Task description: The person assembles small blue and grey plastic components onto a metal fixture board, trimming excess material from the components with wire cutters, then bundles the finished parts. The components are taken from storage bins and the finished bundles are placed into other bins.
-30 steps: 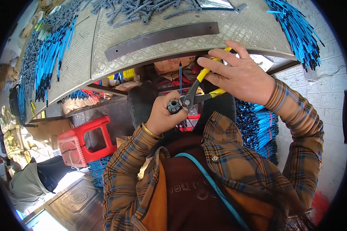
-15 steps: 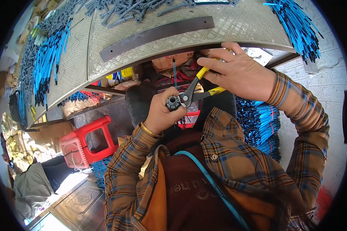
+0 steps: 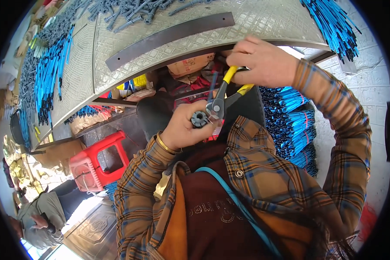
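Observation:
My left hand (image 3: 184, 129) grips a small dark round toothed part (image 3: 199, 119) close to my chest, below the table edge. My right hand (image 3: 264, 63) squeezes the yellow handles of a pair of pliers (image 3: 224, 93). The plier jaws meet the part at its right side, where a thin blue wire (image 3: 212, 84) rises from it. Both forearms wear a brown plaid shirt. How the jaws bite the part is too small to tell.
A patterned metal table (image 3: 169, 26) with a dark flat metal strip (image 3: 169, 37) lies ahead. Piles of blue and grey cable pieces (image 3: 47, 73) cover its left and far side. More blue bundles (image 3: 290, 117) hang at right. A red plastic stool (image 3: 95, 160) stands below left, near another person (image 3: 43, 216).
Both hands with pliers and part stayed together and shifted slightly right in the picture as my head moved. The table edge slid up.

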Available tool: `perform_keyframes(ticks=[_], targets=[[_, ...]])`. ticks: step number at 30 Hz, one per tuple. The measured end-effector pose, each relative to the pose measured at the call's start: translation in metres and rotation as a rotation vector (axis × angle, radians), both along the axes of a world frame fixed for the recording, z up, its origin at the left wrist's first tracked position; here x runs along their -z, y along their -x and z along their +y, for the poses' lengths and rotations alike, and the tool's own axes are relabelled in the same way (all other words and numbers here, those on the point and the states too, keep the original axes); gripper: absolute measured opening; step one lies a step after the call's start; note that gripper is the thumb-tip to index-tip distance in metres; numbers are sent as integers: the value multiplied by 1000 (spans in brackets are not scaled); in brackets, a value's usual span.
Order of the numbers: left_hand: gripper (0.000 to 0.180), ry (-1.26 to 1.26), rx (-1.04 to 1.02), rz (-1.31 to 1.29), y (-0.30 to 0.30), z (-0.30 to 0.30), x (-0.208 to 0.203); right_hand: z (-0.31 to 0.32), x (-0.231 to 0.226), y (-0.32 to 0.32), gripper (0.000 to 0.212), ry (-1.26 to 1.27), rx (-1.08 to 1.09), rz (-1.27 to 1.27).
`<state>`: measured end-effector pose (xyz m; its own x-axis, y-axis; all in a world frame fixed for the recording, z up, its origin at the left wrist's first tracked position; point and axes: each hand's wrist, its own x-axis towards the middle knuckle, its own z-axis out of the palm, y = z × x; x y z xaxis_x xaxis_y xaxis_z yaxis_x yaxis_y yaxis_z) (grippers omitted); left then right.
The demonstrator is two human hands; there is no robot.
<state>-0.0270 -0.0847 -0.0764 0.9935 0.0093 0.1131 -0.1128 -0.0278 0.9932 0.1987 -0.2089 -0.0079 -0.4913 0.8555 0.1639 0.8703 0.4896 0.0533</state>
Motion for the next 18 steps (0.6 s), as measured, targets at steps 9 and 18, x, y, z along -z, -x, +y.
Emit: perform_keyframes(ticks=[9, 18], targets=[[10, -117, -240, 74, 2, 7, 6, -34, -6, 33, 24, 718, 345, 610], [12, -128, -185, 134, 7, 8, -3, -37, -2, 30, 25, 705, 287, 595]])
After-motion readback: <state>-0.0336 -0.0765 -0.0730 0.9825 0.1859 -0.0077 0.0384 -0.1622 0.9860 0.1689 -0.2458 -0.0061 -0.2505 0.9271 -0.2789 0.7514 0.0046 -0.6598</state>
